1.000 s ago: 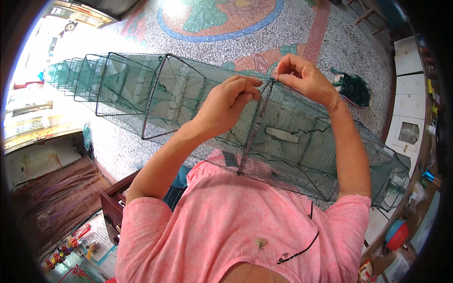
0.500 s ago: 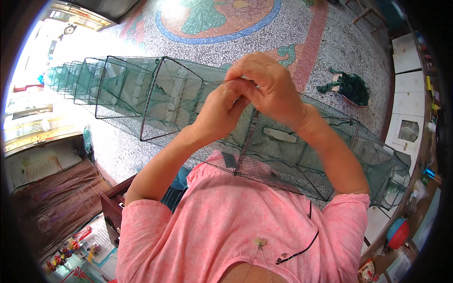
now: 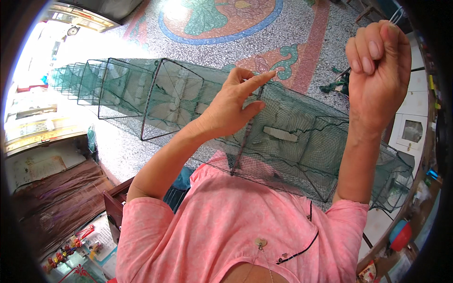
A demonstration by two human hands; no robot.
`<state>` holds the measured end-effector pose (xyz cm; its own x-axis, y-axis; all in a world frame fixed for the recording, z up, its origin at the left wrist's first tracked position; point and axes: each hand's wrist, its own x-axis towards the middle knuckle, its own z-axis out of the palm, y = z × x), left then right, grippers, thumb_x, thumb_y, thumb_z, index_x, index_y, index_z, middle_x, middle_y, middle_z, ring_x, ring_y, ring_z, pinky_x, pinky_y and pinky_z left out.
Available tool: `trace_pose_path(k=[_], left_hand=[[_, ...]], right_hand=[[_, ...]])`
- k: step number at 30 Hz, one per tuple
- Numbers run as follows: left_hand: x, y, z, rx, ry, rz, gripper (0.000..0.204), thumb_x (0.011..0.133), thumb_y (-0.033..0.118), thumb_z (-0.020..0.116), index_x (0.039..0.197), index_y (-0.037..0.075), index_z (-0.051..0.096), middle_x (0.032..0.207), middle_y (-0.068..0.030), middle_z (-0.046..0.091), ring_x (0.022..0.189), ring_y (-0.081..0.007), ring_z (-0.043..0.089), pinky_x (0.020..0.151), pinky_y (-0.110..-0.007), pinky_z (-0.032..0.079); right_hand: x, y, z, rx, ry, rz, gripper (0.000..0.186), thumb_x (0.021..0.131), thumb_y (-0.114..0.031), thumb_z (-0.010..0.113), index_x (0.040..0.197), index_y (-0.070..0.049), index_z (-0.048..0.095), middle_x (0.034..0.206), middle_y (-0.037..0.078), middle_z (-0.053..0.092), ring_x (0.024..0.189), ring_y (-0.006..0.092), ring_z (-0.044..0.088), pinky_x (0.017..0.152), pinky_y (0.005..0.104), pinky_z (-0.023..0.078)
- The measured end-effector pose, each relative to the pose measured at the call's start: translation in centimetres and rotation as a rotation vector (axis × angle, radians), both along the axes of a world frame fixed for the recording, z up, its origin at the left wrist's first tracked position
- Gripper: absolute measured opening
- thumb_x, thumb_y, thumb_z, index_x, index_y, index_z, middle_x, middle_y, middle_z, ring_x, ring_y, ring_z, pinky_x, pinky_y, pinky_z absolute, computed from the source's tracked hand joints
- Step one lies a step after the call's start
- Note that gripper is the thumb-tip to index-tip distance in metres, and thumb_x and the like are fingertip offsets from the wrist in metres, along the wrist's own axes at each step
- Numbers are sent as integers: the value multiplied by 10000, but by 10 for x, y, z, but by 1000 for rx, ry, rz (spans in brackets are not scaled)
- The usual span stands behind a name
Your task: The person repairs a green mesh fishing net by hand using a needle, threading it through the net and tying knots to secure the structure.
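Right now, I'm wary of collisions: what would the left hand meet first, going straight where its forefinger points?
Perhaps the right hand; from the left hand, the line crosses only floor before that, though depth is unclear.

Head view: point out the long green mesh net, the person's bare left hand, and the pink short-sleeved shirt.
Long green mesh net (image 3: 302, 153): head view, mesh panel right of centre.
Bare left hand (image 3: 229, 111): head view, back of the hand.
Pink short-sleeved shirt (image 3: 245, 207): head view, chest.

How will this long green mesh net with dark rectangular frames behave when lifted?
The long green mesh net would probably sag between its dark rectangular frames, since only netting spans them. The frames look straight, so likely stiff. Mostly see-through, it's probably light for its size.
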<state>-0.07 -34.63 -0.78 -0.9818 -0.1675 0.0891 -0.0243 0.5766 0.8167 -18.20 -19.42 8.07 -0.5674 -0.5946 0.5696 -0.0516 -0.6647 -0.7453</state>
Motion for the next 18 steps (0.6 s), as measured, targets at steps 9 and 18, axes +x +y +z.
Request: trace_pose_path(k=[9,18], left_hand=[[-19,-23,16,91,-91,25,80,855,67,585,933,81,598,963,-21,546,895,-122,539,751,-265,451],[-75,-65,8,615,-205,-193,162,931,177,504,934,21,551,975,-77,625,825,-150,611,735,-244,488]], right_hand=[[21,7,-18,374,399,-240,103,922,-95,503,991,-26,536,806,0,536,724,77,519,649,213,440],[70,20,-36,964,512,-415,65,775,-40,645,831,-23,617,760,70,551,635,189,551,558,279,424]])
